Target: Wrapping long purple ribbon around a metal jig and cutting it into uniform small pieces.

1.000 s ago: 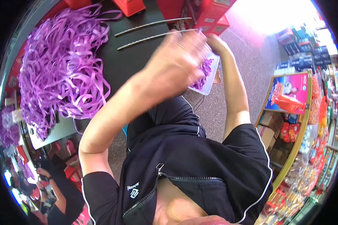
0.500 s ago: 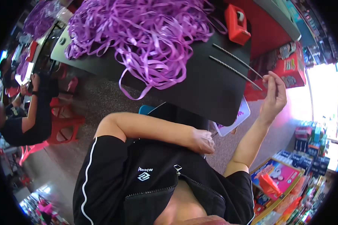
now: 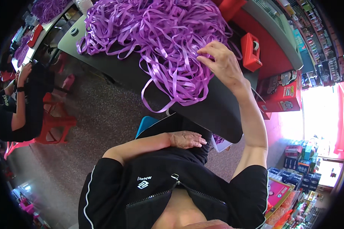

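Observation:
A large tangled heap of shiny purple ribbon (image 3: 153,42) covers much of the dark table (image 3: 218,114), with loops hanging over its near edge. My right hand (image 3: 222,63) is raised at the right side of the heap, thumb and forefinger a little apart; I make out nothing between them. Across my lap lies my left hand (image 3: 187,140), flat, its fingers stretched out and holding nothing. My right arm mostly hides the thin twisted metal rods; a bit of one rod (image 3: 260,97) shows beyond the wrist.
A red tape dispenser (image 3: 250,52) stands at the table's right. Beyond it sits a red printed carton (image 3: 281,93). Under the table corner is a white bin (image 3: 221,145) with purple bits. At far left a person (image 3: 19,103) sits near a red stool (image 3: 57,120).
My right hand has moved left and away from me, from the rods' ends to the ribbon heap. My left hand has shifted left and now lies flat on my lap.

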Demonstrator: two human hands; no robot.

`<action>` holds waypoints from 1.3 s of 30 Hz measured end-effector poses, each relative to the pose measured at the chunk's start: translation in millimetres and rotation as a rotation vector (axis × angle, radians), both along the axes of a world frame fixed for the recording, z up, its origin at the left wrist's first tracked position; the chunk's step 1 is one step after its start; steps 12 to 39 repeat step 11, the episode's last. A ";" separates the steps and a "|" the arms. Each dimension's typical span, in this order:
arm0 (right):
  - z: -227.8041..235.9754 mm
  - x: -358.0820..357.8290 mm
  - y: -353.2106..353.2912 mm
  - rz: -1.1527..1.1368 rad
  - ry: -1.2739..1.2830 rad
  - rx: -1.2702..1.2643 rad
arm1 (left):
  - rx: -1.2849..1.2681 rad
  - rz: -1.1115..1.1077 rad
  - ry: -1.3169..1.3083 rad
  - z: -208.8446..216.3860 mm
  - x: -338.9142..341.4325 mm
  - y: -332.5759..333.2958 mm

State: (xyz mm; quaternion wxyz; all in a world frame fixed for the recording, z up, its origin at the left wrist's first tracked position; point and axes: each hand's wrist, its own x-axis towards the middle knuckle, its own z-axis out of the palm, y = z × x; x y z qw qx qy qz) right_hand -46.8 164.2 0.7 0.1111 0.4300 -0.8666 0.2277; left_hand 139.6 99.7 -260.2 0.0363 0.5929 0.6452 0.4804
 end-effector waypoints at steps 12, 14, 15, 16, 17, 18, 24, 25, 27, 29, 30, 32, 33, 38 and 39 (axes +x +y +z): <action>51.3 34.0 50.1 -0.130 -0.684 -0.529 | -0.090 -0.007 -0.065 9.8 3.3 2.4; 51.3 34.0 50.1 -0.130 -0.684 -0.529 | -0.090 -0.007 -0.065 9.8 3.3 2.4; 51.3 34.0 50.1 -0.130 -0.684 -0.529 | -0.090 -0.007 -0.065 9.8 3.3 2.4; 51.3 34.0 50.1 -0.130 -0.684 -0.529 | -0.090 -0.007 -0.065 9.8 3.3 2.4; 51.3 34.0 50.1 -0.130 -0.684 -0.529 | -0.090 -0.007 -0.065 9.8 3.3 2.4; 51.3 34.0 50.1 -0.130 -0.684 -0.529 | -0.090 -0.007 -0.065 9.8 3.3 2.4; 51.3 34.0 50.1 -0.130 -0.684 -0.529 | -0.090 -0.007 -0.065 9.8 3.3 2.4; 51.3 34.0 50.1 -0.130 -0.684 -0.529 | -0.090 -0.007 -0.065 9.8 3.3 2.4; 51.3 34.0 50.1 -0.130 -0.684 -0.529 | -0.090 -0.007 -0.065 9.8 3.3 2.4; 51.3 34.0 50.1 -0.130 -0.684 -0.529 | -0.090 -0.007 -0.065 9.8 3.3 2.4; 51.3 34.0 50.1 -0.130 -0.684 -0.529 | -0.090 -0.007 -0.065 9.8 3.3 2.4; 51.3 34.0 50.1 -0.130 -0.684 -0.529 | -0.090 -0.007 -0.065 9.8 3.3 2.4; 51.3 34.0 50.1 -0.130 -0.684 -0.529 | -0.090 -0.007 -0.065 9.8 3.3 2.4; 51.3 34.0 50.1 -0.130 -0.684 -0.529 | -0.090 -0.007 -0.065 9.8 3.3 2.4; 51.3 34.0 50.1 -0.130 -0.684 -0.529 | -0.090 -0.007 -0.065 9.8 3.3 2.4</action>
